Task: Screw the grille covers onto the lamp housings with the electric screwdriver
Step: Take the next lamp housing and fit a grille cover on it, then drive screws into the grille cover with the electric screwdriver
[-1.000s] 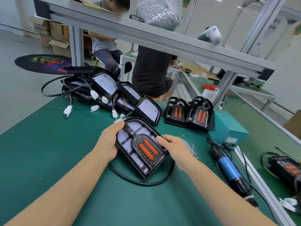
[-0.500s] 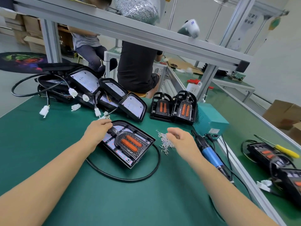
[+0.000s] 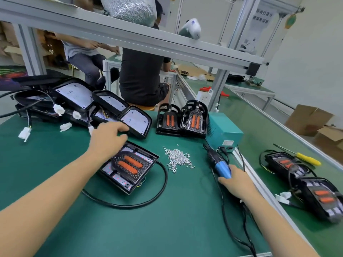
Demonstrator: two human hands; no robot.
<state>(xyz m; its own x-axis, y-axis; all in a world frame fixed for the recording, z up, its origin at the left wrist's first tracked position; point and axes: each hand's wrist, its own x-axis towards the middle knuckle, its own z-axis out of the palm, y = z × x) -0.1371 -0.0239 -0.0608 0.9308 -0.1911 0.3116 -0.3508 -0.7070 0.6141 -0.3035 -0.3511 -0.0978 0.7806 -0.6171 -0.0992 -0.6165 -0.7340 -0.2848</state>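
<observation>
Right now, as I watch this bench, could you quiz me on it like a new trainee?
1. True or false: the right hand grips the electric screwdriver.
2. Where does the left hand rest? A. on the lamp housing with its grille cover; B. on the teal box; C. on the yellow screwdriver.
3. Fill in: the loose screws lie between the housing and the ____.

Key: 1 true; 2 A; 3 electric screwdriver.
</observation>
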